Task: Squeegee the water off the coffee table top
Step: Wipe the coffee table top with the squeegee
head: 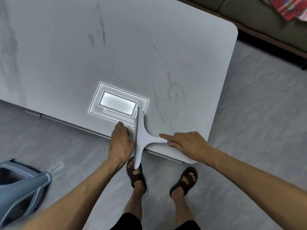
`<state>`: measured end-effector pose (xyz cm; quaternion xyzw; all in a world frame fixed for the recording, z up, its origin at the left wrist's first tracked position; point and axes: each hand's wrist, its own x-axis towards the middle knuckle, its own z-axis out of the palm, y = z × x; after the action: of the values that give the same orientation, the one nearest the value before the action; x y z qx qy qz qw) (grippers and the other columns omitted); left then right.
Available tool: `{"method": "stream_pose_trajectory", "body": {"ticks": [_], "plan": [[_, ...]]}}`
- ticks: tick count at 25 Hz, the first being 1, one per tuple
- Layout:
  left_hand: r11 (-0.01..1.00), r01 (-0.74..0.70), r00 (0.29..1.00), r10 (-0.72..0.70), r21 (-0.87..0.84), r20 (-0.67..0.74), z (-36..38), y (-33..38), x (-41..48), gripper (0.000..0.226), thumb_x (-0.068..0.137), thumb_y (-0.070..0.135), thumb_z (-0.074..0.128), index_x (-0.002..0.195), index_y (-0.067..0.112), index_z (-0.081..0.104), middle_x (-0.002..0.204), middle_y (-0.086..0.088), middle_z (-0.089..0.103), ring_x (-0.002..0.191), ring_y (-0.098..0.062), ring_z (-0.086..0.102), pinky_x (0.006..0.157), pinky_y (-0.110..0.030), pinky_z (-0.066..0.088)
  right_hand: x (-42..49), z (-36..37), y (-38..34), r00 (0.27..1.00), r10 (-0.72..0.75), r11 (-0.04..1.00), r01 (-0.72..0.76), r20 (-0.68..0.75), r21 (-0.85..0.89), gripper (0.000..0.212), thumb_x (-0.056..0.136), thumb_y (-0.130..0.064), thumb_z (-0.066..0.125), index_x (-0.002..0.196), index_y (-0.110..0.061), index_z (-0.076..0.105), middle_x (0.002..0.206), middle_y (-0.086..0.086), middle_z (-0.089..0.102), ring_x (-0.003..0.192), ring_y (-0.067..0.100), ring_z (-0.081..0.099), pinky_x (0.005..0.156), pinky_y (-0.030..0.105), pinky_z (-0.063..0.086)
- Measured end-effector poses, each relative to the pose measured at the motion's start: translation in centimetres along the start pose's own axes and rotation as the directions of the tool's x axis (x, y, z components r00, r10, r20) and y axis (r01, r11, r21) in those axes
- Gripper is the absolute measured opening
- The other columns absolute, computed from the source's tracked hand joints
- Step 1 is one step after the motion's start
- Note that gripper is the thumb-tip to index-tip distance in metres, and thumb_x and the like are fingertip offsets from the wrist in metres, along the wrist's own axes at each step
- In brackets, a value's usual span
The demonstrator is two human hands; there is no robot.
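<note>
A pale grey T-shaped squeegee [141, 136] lies at the near edge of the grey marble-look coffee table top [116, 52], its dark blade running from the table out over the edge. My right hand [187, 145] grips its handle, index finger stretched along it. My left hand [120, 141] rests flat on the table edge just left of the blade, holding nothing. Small glints of water [184, 110] show on the surface right of the squeegee. A ceiling light's reflection [118, 103] shines beside the blade tip.
A blue-grey plastic stool [21, 185] stands on the floor at the lower left. A sofa [265, 22] with a red patterned cloth [287, 7] lies beyond the table's far right corner. My sandalled feet [184, 180] stand close to the table edge.
</note>
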<state>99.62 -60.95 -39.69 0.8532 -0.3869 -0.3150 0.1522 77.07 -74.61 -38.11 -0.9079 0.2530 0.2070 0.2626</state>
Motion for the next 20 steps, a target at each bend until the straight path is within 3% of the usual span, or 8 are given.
{"method": "stream_pose_trajectory", "body": {"ticks": [2,5,7,10,13,17,20], "plan": [[0.998,0.006,1.0,-0.006,0.065,0.011,1.5,0.3,-0.5,0.01,0.079,-0.005,0.051,0.088,-0.001,0.053,0.103,-0.015,0.05,0.09,-0.032,0.05,0.083,-0.046,0.046,0.1,0.5,1.1,1.0,-0.008,1.0,0.008,-0.012,-0.013,0.043,0.1,-0.053,0.026,0.142,-0.059,0.024,0.088,-0.015,0.057,0.079,0.012,0.06,0.062,0.025,0.036],[0.978,-0.005,0.995,-0.017,0.21,0.1,4.2,1.5,-1.5,0.031,0.083,0.005,0.052,0.111,-0.007,0.055,0.135,-0.022,0.042,0.125,-0.038,0.041,0.107,-0.046,0.035,-1.6,0.3,4.5,0.999,0.007,1.0,-0.008,-0.038,-0.026,0.042,0.099,-0.054,0.023,0.141,-0.059,0.027,0.09,-0.013,0.059,0.081,0.012,0.06,0.065,0.027,0.04],[0.976,-0.002,0.989,-0.03,0.217,0.142,6.4,3.4,-2.5,0.034,0.083,0.007,0.05,0.114,-0.007,0.054,0.141,-0.025,0.038,0.131,-0.04,0.036,0.111,-0.045,0.031,-3.7,-0.2,7.7,0.998,0.029,0.999,-0.03,-0.052,-0.029,0.041,0.099,-0.054,0.024,0.14,-0.059,0.029,0.091,-0.013,0.061,0.082,0.011,0.06,0.067,0.027,0.044],[0.976,0.015,0.986,-0.051,0.218,0.161,9.1,6.2,-3.5,0.033,0.086,0.011,0.048,0.113,-0.007,0.052,0.138,-0.028,0.039,0.129,-0.042,0.036,0.109,-0.047,0.031,-7.3,-0.9,12.3,0.995,0.049,0.997,-0.055,-0.088,-0.059,0.041,0.099,-0.053,0.026,0.139,-0.059,0.031,0.093,-0.013,0.063,0.081,0.011,0.061,0.063,0.025,0.045],[0.98,0.12,0.988,-0.133,0.156,0.076,10.1,7.8,-3.4,0.032,0.087,0.014,0.047,0.109,-0.008,0.052,0.133,-0.029,0.04,0.124,-0.044,0.038,0.106,-0.05,0.034,-10.2,-1.9,16.6,0.992,0.05,0.994,-0.061,-0.112,-0.092,0.04,0.099,-0.055,0.025,0.138,-0.061,0.03,0.101,-0.013,0.068,0.084,0.012,0.063,0.067,0.031,0.052],[0.993,0.112,0.991,-0.11,0.023,-0.072,10.6,8.5,-3.8,0.005,0.083,0.011,0.045,0.083,0.006,0.044,0.097,-0.012,0.043,0.089,-0.031,0.043,0.084,-0.046,0.042,-12.8,-3.2,19.6,0.984,0.049,0.991,-0.069,-0.171,-0.113,0.046,0.093,-0.06,0.019,0.137,-0.062,0.033,0.103,-0.02,0.07,0.081,0.009,0.064,0.059,0.026,0.048],[0.996,0.09,0.994,-0.091,-0.021,-0.065,11.1,9.3,-4.8,0.009,0.081,0.01,0.044,0.076,0.012,0.038,0.087,-0.006,0.04,0.077,-0.024,0.039,0.07,-0.037,0.035,-12.6,-3.5,18.9,0.99,-0.041,0.996,0.029,-0.136,-0.086,0.047,0.093,-0.061,0.017,0.138,-0.062,0.031,0.094,-0.017,0.068,0.076,0.01,0.061,0.057,0.026,0.047]]}}
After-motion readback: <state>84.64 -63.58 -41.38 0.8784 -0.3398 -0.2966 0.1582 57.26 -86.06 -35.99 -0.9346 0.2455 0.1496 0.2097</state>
